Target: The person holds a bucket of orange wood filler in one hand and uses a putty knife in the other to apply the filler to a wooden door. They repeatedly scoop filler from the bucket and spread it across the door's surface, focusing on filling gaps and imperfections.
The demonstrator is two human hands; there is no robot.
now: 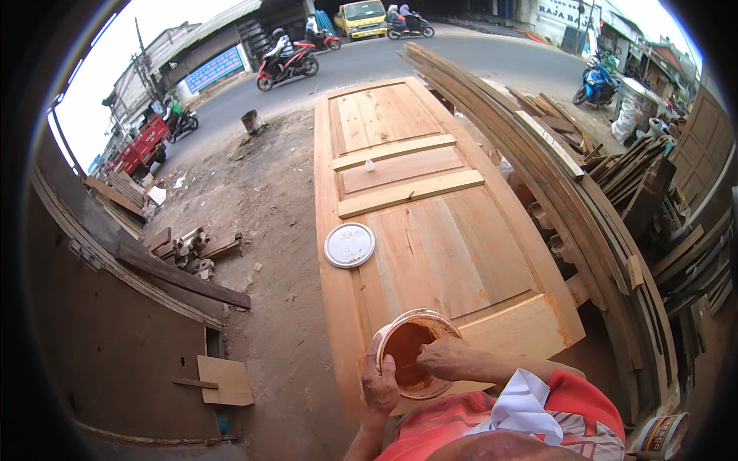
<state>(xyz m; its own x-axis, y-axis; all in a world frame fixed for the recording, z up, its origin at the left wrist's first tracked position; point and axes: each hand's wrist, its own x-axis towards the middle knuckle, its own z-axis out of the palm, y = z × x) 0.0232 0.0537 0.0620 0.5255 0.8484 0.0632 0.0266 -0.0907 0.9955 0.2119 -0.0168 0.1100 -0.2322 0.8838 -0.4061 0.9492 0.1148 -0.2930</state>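
Left hand curls round the left rim of the bucket; right hand bends inside, its hold unclear. Beyond, the wooden door runs lengthwise near to far.

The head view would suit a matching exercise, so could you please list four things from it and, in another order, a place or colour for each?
Column one:
1. left hand
2. right hand
3. round lid
4. truck

Column two:
A. lying on the wooden door
B. yellow
C. on the left side of the bucket
D. in the bucket's opening

Pairs: 1-C; 2-D; 3-A; 4-B
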